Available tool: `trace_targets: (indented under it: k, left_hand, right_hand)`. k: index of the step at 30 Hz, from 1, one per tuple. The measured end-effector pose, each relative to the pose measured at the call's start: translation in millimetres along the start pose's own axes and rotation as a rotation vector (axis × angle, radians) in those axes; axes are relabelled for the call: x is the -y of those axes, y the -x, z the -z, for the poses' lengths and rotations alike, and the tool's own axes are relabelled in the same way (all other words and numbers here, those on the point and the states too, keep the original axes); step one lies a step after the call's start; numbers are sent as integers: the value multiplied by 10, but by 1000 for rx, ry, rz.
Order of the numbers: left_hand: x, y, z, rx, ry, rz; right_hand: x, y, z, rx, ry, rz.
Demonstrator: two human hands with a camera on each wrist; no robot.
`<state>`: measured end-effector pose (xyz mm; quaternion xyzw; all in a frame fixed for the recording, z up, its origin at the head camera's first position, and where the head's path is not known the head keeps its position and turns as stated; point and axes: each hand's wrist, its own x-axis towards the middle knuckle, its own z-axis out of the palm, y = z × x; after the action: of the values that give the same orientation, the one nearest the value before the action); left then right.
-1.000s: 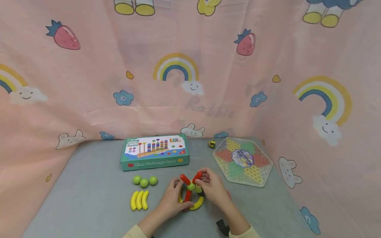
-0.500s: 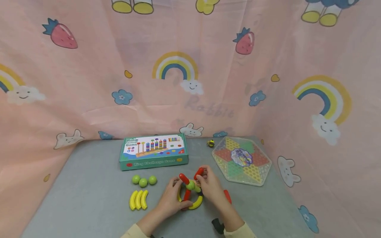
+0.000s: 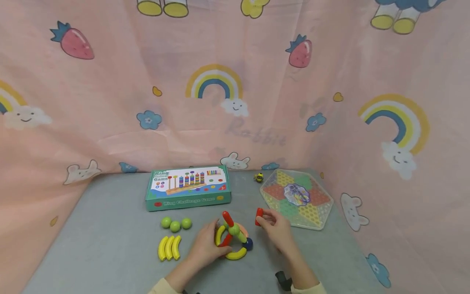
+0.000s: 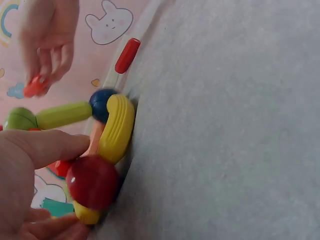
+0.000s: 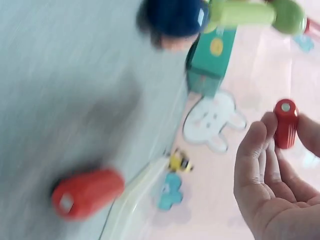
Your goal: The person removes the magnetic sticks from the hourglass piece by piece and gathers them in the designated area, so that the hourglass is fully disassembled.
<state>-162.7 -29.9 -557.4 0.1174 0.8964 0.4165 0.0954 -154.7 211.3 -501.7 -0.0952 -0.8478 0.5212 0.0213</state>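
Clearly, taking the far edge of the table (image 3: pixel 121 228) as twelve, the left hand (image 3: pixel 206 244) holds a ball-and-rod structure (image 3: pixel 233 230) on it, between thumb and fingers. Near it, at about two o'clock and apart, the right hand (image 3: pixel 278 232) pinches a short red rod (image 3: pixel 259 217). From the structure, three green balls (image 3: pixel 175 226) lie at ten, three yellow curved pieces (image 3: pixel 169 248) at nine, a green box (image 3: pixel 188 202) at eleven.

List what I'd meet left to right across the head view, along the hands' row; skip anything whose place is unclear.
Three curved yellow pieces → left hand → ball-and-stick toy → red stick → right hand. The green balls, just behind the yellow pieces, are left out.
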Motion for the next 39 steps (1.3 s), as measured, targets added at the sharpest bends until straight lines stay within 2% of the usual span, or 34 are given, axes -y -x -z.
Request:
trace_targets:
  k: [4, 9, 12, 16, 20, 24, 28, 32, 39]
  left_hand:
    - [8, -10, 23, -2, 27, -24]
    - [36, -19, 80, 22, -26, -1]
    - [44, -36, 96, 34, -32, -21]
    - [36, -41, 78, 7, -21, -24]
    - [26, -45, 39, -49, -67, 5]
    - [14, -63, 28, -111, -124, 39]
    - [15, -68, 35, -133, -143, 49]
    - [20, -61, 34, -135, -140, 18]
    - [23, -37, 25, -161, -170, -75]
  right_hand:
    - [-138, 2, 207, -4, 4, -72]
    - [-333, 0, 428, 36, 27, -101]
    - [-435, -1, 523, 57, 63, -113]
    - [-543, -6, 614, 75, 145, -135]
    - [-597, -3, 657, 98, 212, -158]
    - [-610, 11, 659, 122, 234, -187]
    - [-660, 8, 636, 144, 247, -217]
    - [-734, -9, 623, 152, 283, -233]
    - [-778, -12, 650, 161, 313, -206]
